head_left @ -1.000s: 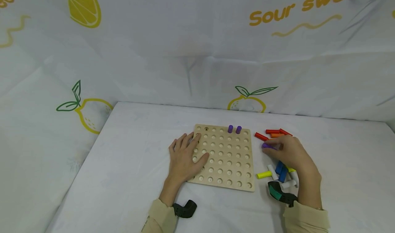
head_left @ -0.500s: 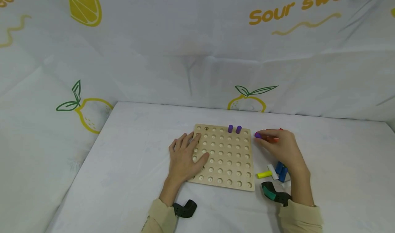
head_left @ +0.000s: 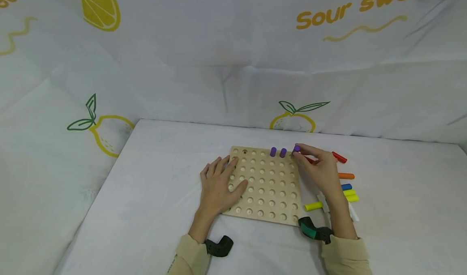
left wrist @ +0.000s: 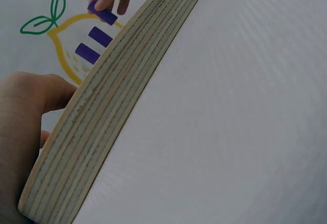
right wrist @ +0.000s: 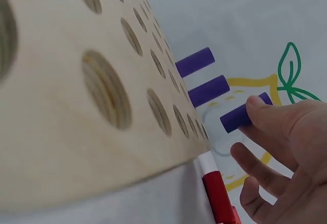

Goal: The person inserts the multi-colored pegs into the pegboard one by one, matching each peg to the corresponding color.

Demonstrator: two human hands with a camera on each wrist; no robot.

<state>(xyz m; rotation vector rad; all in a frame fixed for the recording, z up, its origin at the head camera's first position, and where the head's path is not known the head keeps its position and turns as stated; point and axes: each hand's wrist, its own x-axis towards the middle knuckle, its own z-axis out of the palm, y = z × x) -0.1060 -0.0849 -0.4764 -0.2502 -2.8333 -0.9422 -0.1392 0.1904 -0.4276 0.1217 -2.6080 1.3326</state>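
A square wooden pegboard (head_left: 267, 175) with rows of round holes lies on the white table. My left hand (head_left: 218, 188) rests along its left side, fingers spread over the edge and thumb on the top face. Two purple pegs (head_left: 273, 152) (head_left: 283, 152) stand in the far row. With thumb and fingertips, my right hand (head_left: 321, 169) pinches a third purple peg (right wrist: 236, 120) at the board's far right corner. In the right wrist view this peg is tilted, its lower end apart from the board, close beside the standing pair.
Right of the board lie loose pegs: a red peg (head_left: 339, 157), an orange peg (head_left: 345, 176), a blue peg (head_left: 346, 187), a yellow peg (head_left: 313, 206) and a white peg (head_left: 353, 213), partly behind the right forearm. A lemon-print cloth (head_left: 182, 84) hangs behind the table.
My right hand has carried the purple peg from the loose pegs leftward and away from me to the board's far right corner. My left hand has stayed in place.
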